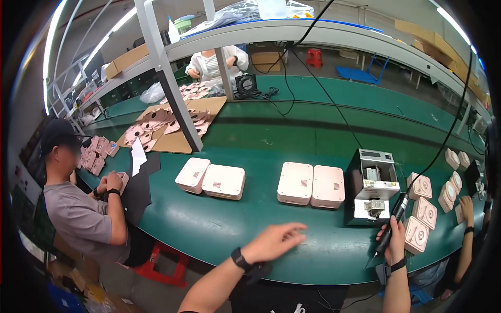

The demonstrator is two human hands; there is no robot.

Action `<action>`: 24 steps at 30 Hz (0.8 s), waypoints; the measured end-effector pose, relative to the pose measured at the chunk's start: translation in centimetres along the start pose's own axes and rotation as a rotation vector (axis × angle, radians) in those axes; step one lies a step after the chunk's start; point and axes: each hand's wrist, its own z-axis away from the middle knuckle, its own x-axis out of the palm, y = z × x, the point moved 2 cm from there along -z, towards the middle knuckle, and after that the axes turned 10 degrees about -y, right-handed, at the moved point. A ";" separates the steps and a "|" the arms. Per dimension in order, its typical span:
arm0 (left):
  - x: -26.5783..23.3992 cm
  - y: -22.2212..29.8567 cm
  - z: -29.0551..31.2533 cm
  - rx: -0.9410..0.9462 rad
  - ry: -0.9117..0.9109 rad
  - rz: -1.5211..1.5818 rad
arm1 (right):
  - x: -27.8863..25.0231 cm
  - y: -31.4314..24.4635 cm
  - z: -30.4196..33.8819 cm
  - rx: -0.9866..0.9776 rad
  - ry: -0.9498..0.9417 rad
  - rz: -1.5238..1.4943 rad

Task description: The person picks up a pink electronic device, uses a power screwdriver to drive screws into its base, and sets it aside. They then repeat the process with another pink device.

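My right hand [395, 241] is wrapped round a black electric screwdriver [400, 206], held at a slant with its bit pointing down near the table's front edge. My left hand [275, 241] hovers over the green table with its fingers stretched out and nothing in it. Beyond it lie two pale pink boxy housings [295, 182] side by side, grille side up. Another pair of pink housings [223, 181] rests farther left. Beside the screwdriver stands a black and silver screw feeder [371, 188].
Several pink units with round dials [416, 235] lie right of the feeder, close to a co-worker's hand [466, 208]. A person at the left [86, 208] handles a pink part; another sits across the table. A metal post [175, 104] and cardboard with pink panels [156, 136] stand left. A cable [443, 156] hangs down to the screwdriver.
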 end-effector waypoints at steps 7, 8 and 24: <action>-5.4 -4.6 -2.6 -0.074 0.081 0.533 | 1.3 1.3 0.6 -0.183 0.001 0.145; -5.4 -4.9 -2.6 -0.074 0.075 0.541 | 1.3 1.2 0.6 -0.180 0.000 0.157; -5.0 -4.9 -2.1 -0.084 0.088 0.483 | 1.1 1.4 0.3 -0.167 -0.005 0.160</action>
